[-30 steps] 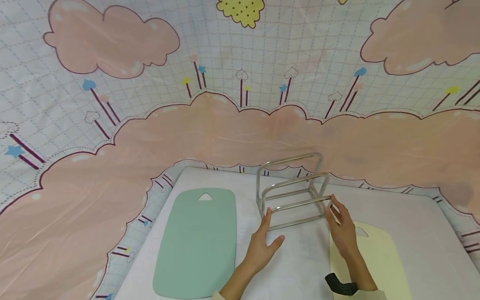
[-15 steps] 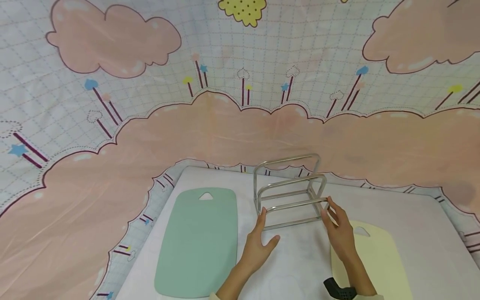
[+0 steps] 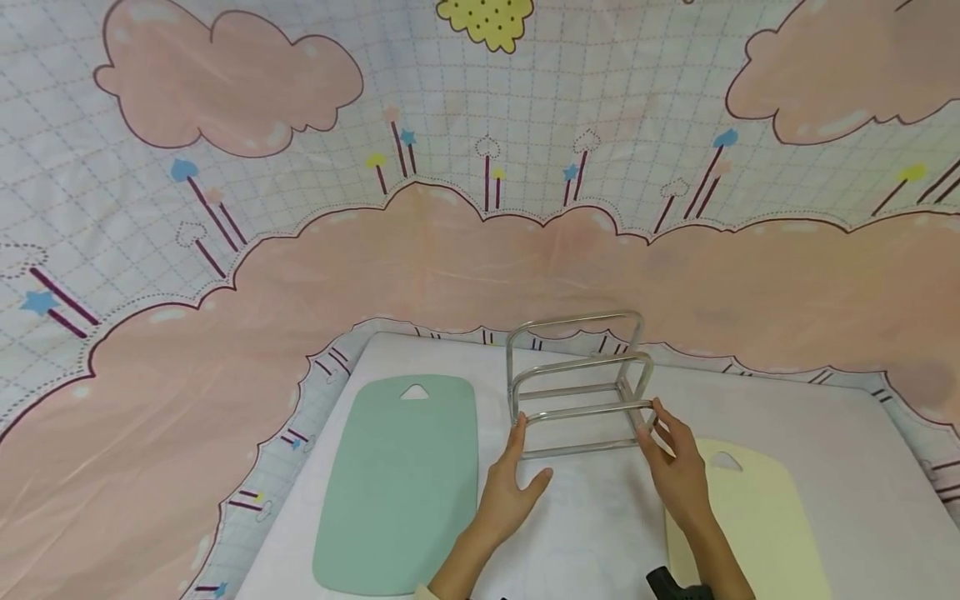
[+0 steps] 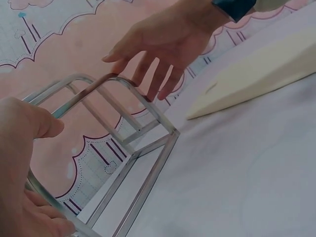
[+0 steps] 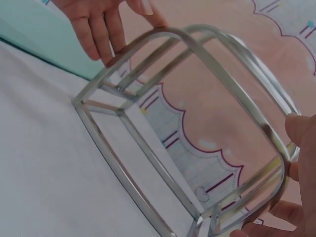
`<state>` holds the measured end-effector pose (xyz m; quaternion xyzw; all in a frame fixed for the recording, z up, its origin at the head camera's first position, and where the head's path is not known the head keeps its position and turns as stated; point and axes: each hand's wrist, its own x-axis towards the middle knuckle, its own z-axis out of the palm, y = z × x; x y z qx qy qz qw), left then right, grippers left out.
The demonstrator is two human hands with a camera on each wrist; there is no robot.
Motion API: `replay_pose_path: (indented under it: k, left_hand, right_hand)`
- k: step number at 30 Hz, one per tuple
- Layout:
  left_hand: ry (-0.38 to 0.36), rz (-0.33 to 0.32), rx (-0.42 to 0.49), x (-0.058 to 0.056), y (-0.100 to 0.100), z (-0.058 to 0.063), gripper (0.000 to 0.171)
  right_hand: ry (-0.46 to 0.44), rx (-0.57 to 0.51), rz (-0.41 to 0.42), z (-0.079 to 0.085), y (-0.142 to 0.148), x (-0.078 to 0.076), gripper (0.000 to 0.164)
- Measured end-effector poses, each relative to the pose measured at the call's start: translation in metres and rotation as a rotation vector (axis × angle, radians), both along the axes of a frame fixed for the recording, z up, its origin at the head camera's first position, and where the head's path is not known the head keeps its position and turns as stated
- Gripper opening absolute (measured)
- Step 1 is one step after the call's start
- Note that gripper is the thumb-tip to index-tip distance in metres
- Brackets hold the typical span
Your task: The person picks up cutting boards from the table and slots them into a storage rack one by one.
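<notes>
A wire rack of shiny metal tubing point(image 3: 585, 411), with several upright hoops, stands toward the back of the white table, between my two hands. My left hand point(image 3: 504, 502) touches the near hoop's left end with extended fingers, its thumb spread apart from the metal. At the opposite corner my right hand point(image 3: 677, 472) rests its fingers against the bend. In the left wrist view the right hand's fingers point(image 4: 159, 80) hang fairly straight along the rack's end. The right wrist view shows the left hand's fingers point(image 5: 95, 35) straight beside the other upright.
To the left lies a green cutting board point(image 3: 397, 492) with a triangular handle hole. A pale yellow cutting board point(image 3: 757, 517) lies at the right, partly behind the right forearm. A patterned curtain-like sheet point(image 3: 480, 267) rises behind the table's back edge.
Together with both hands, the rack has shifted slightly to the left and squared up a little. The two boards stay where they were on the table.
</notes>
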<state>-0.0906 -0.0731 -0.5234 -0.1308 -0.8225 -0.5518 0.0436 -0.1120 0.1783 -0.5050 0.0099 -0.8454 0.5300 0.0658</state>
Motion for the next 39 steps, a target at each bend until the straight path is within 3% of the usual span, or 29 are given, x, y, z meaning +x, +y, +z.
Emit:
replay_pose_path:
  k: [11, 25, 39]
  left_hand:
    - [0.074, 0.039, -0.034, -0.005, -0.012, -0.004, 0.078]
    - [0.006, 0.021, -0.009, -0.005, -0.022, 0.000, 0.081]
    - [0.029, 0.030, -0.007, -0.005, -0.029, 0.000, 0.081]
  right_hand:
    - [0.027, 0.020, -0.017, 0.000, -0.010, 0.012, 0.055]
    - [0.081, 0.063, -0.016, 0.002, -0.017, 0.023, 0.054]
    - [0.120, 0.091, -0.023, -0.002, -0.026, 0.039, 0.057]
